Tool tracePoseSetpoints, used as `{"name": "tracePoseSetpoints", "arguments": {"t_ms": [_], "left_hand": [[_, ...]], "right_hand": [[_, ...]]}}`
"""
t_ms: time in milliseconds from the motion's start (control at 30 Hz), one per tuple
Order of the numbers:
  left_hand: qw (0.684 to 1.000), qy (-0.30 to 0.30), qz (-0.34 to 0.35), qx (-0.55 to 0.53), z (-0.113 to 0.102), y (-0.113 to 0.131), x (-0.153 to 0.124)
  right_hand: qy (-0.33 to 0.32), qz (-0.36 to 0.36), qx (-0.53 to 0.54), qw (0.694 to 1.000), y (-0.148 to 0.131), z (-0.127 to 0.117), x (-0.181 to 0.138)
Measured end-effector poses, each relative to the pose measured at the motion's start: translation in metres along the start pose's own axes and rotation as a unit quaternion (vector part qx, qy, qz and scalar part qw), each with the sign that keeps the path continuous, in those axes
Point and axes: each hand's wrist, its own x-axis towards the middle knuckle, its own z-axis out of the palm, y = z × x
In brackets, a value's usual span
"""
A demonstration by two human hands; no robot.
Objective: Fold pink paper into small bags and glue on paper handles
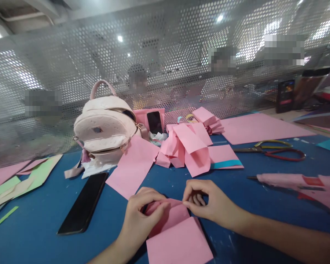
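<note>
A folded pink paper piece (180, 240) lies low in the middle of the head view, its upper flap raised between my hands. My left hand (143, 211) pinches the flap's left side between thumb and fingers. At the flap's upper right corner, my right hand (209, 201) pinches the edge with thumb and index finger, the other fingers curled. Just beyond stands a heap of folded pink paper pieces (191, 141), and a pink sheet (134, 165) lies to its left.
Left of my hands are a black phone (82, 203) and a white backpack (106, 124). On the right lie scissors (275, 149) and a pink glue gun (305, 183). Green paper (44, 172) is at far left. A perforated metal panel (167, 44) rises behind the blue table (112, 231), with people beyond it.
</note>
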Motion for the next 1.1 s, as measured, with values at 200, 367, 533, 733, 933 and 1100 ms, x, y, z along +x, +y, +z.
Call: {"name": "tracePoseSetpoints", "arguments": {"t_ms": [200,367,533,733,933,1100], "left_hand": [[1.0,0.007,-0.01,-0.003,0.0002,-0.0003,-0.0006],[1.0,0.01,-0.01,-0.007,0.0003,-0.0016,-0.0016],[1.0,0.013,0.006,-0.015,0.0,-0.0022,-0.0008],[1.0,0.004,0.012,-0.017,-0.0003,-0.0015,-0.0013],[0.999,0.005,0.028,-0.015,0.0001,-0.0008,-0.0024],[0.999,0.008,0.027,-0.019,-0.0003,-0.0009,-0.003]], "right_hand": [[0.0,0.01,0.002,1.0,-0.0003,-0.0006,0.0018],[-0.006,0.018,0.003,1.0,0.0012,-0.0003,0.0021],[-0.007,0.017,-0.001,1.0,0.0013,-0.0003,0.0035],[-0.008,0.005,0.001,1.0,-0.0003,-0.0008,0.0028],[-0.002,-0.015,-0.016,1.0,-0.0013,-0.0009,0.0013],[0.002,-0.015,-0.011,1.0,0.0001,-0.0018,0.0014]]}}
